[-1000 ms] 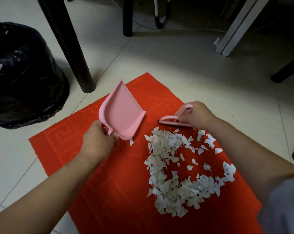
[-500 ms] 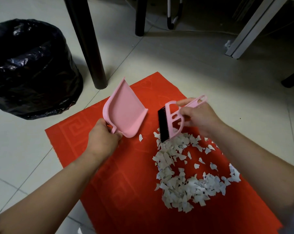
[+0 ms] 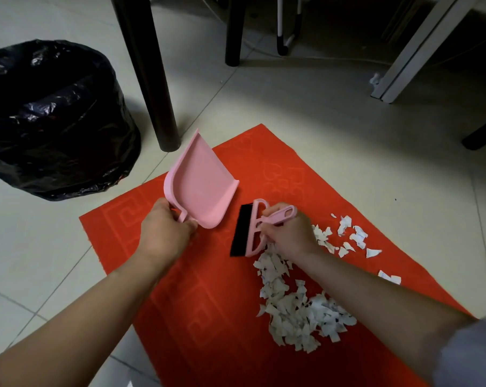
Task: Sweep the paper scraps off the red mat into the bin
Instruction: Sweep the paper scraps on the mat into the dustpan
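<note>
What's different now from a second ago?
The right hand picked the brush up off the mat and turned it bristles-down at the near edge of the paper scraps. The left hand still holds the dustpan tilted up, empty; the bin is unmoved.

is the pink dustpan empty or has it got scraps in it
Empty: the dustpan shows bare pink inside; the scraps lie on the mat.

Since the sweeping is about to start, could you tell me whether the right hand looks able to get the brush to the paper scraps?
Probably yes: the right hand already holds the brush at the pile's edge, with the paper scraps lying uncovered on the red mat.
</note>
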Tool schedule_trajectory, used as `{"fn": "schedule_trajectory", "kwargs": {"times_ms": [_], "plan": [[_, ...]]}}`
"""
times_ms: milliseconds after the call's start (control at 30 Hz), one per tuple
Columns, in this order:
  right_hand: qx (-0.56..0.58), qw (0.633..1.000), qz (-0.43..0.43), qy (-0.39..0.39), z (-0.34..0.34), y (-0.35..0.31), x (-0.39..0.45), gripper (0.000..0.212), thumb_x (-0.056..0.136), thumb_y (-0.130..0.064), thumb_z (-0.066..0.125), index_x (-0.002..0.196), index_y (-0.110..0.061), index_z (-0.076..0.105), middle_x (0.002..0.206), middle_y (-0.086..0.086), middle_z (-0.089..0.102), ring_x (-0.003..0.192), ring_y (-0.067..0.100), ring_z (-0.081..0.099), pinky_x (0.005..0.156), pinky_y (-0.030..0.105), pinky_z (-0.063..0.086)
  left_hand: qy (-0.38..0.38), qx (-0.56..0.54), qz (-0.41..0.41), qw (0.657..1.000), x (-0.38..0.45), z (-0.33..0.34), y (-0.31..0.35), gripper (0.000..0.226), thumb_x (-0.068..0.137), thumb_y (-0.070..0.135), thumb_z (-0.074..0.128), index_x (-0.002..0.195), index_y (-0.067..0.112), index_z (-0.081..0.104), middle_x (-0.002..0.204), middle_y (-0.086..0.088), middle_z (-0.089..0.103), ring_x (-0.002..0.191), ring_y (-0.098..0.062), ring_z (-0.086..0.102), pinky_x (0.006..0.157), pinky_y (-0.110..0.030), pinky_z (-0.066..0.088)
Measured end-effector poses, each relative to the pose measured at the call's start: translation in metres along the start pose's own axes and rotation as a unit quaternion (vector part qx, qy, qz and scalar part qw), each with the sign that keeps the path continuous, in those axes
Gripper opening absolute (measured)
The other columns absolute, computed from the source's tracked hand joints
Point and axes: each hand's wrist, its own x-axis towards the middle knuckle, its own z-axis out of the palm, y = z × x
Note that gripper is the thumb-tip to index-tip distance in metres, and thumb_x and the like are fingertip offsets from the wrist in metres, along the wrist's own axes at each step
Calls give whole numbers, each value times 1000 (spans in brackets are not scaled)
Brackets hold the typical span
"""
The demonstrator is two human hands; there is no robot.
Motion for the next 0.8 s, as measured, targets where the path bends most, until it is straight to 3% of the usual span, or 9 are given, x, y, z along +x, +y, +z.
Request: {"fn": "schedule_trajectory", "kwargs": {"times_ms": [100, 200, 300, 367, 433, 633, 800], "plan": [[-11, 998, -8, 60, -16, 0, 0, 19, 80, -2, 61, 77, -20, 59, 73, 1, 64, 59, 16, 60, 50, 27, 48, -4, -6, 2, 1000, 1, 3, 1, 26, 84, 3, 61, 108, 7, 52, 79, -12, 66, 58, -21, 60, 57, -28, 45], [55, 993, -26, 104, -26, -8, 3, 14, 78, 1, 61, 80, -14, 60, 74, 10, 65, 64, 28, 65, 54, 34, 53, -9, -12, -1, 1000, 1, 7, 2, 27, 85, 3, 62, 109, 9, 51, 82, -11, 66, 62, -22, 62, 59, -29, 46], [93, 991, -8, 92, -22, -10, 11, 18, 79, 1, 62, 82, -17, 58, 74, 10, 64, 56, 18, 61, 50, 25, 52, -16, -14, 0, 1000, -2, 12, 5, 26, 85, 1, 61, 107, 7, 50, 76, -9, 65, 58, -20, 59, 56, -27, 44], [103, 992, 5, 78, -15, -7, 18, 19, 80, -1, 65, 83, -18, 58, 80, 12, 67, 64, 21, 66, 62, 35, 58, -19, -14, -2, 1000, -3, 15, 7, 26, 84, 1, 61, 108, 7, 50, 79, -10, 65, 58, -20, 59, 55, -27, 45], [82, 993, 13, 80, -15, -1, 22, 20, 80, -4, 67, 80, -22, 57, 80, 10, 67, 69, 24, 68, 68, 42, 59, -22, -17, -5, 1000, -3, 18, 10, 27, 85, 1, 61, 109, 8, 50, 84, -12, 65, 61, -21, 61, 56, -28, 46], [-5, 996, 11, 93, -35, 18, 6, 13, 81, -14, 69, 92, -12, 63, 67, 3, 66, 54, 13, 63, 55, 29, 55, -32, -8, 5, 999, -8, 22, 14, 27, 85, 2, 61, 109, 9, 50, 86, -14, 66, 57, -18, 59, 51, -25, 42], [-34, 990, 7, 135, -55, 20, -11, 15, 78, -21, 73, 79, -13, 60, 65, 4, 67, 49, 16, 64, 50, 30, 55, -42, -7, 7, 999, -13, 25, 17, 25, 86, 3, 61, 108, 10, 49, 78, -9, 65, 59, -17, 60, 52, -26, 43]]}}
